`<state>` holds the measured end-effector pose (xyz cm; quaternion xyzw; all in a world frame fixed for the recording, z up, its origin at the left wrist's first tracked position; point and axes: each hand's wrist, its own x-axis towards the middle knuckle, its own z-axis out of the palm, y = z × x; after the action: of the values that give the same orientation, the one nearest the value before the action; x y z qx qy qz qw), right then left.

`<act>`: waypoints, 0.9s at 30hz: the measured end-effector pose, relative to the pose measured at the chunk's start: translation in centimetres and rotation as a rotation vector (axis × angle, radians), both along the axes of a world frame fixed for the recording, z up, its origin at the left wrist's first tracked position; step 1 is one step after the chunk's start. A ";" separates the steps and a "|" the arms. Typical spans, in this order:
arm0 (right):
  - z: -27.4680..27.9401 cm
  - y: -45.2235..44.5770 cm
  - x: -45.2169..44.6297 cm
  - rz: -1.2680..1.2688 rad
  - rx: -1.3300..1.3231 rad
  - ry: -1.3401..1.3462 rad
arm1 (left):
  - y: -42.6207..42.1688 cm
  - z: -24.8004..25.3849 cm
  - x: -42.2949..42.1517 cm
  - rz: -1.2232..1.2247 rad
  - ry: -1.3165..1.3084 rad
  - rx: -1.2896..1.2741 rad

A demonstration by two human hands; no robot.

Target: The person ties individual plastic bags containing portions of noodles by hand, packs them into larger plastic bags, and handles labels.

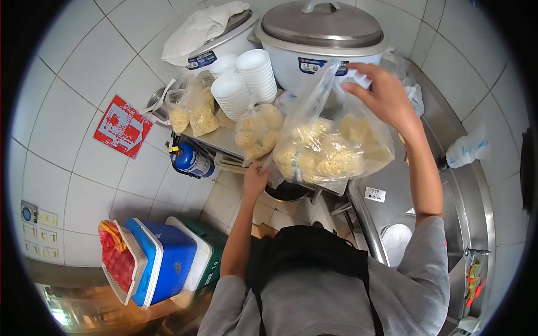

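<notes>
- Hands frame 1 large bag (330, 151) of pale, noodle-like food from 2 opposite corners: left hand (256, 180) low on its left, right hand (386, 95) high on its right.
- Right hand is spread, with a clear gap between thumb and forefinger; I cannot tell whether the thumb touches the film.
- Left hand has its fingers curled beside the lower left edge of the bag; I cannot tell whether they pinch the plastic.
- Between the 2 hands, the filled part runs sideways, its long axis going from just beside the left hand to below the right wrist.
- From that filled part, the clear bag neck (325, 78) slants up to the right, its tip near the right fingertips, so the right hand is much nearer to it.
- Just above the left hand sits 1 smaller bag (258, 131) of similar food, beside the large bag.
- Farther past the left hand, the counter (225, 136) carries 2 more food bags (202, 115) and 3 stacks of white bowls (256, 75).
- Beyond the right hand stands a lidded cooker (322, 33).
- Left of the left hand, lower down, is a blue extinguisher (193, 161).
</notes>
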<state>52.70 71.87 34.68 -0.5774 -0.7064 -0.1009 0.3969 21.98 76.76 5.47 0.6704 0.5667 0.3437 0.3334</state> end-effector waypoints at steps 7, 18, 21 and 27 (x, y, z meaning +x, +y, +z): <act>-5.7 -2.9 -9.8 0.610 -0.100 0.121 | -2.9 9.3 -3.9 -0.033 -0.274 -0.105; -13.7 1.8 -20.0 0.542 -0.427 0.571 | -4.0 21.4 -9.1 -0.131 -0.425 0.349; -10.6 3.8 -18.7 0.780 -0.867 1.138 | -3.4 18.9 -11.2 -0.142 -0.359 0.376; -11.2 4.3 -20.9 0.742 -0.929 1.217 | -4.0 14.3 -12.6 -0.270 -0.641 -0.197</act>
<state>31.77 76.19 23.44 -0.3662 -0.4833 0.6640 0.4375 9.35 72.76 19.77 0.5620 0.3702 0.4331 0.5995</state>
